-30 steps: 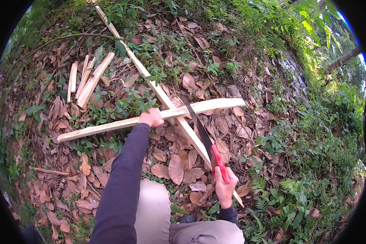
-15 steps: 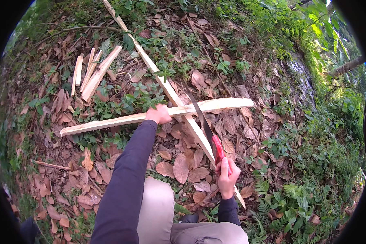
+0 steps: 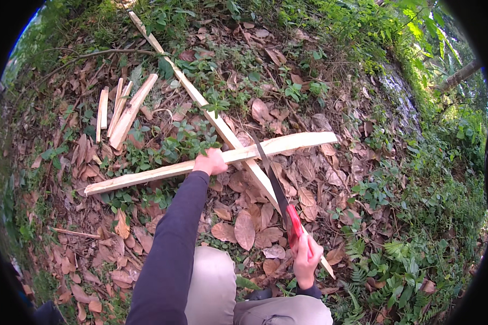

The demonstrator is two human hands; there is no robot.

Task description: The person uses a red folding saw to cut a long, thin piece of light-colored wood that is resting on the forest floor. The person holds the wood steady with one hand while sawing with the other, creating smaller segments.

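A pale wooden strip (image 3: 294, 142) lies crosswise over a longer wooden strip (image 3: 190, 89) that runs from the far left towards my knees. My left hand (image 3: 210, 161) is closed round the crosswise strip, just left of where the two cross. In my right hand (image 3: 307, 259) is the red handle of a hand saw (image 3: 276, 187). Its dark blade slants up and leftward, meeting the crosswise strip just right of the crossing. Whether the teeth have cut into the wood is too fine to make out. Fingers on the left hand's far side are hidden.
Several short split wood pieces (image 3: 131, 111) lie on the ground at the far left. Brown dry leaves (image 3: 244, 230) and low green plants cover the slope. A thin branch (image 3: 108, 51) crosses the upper left. My bent knees (image 3: 211, 281) are at the lower edge.
My right hand has drawn the saw slightly back towards me, with the blade still at the crosswise strip. My left hand keeps its hold. The whole view has tilted a little.
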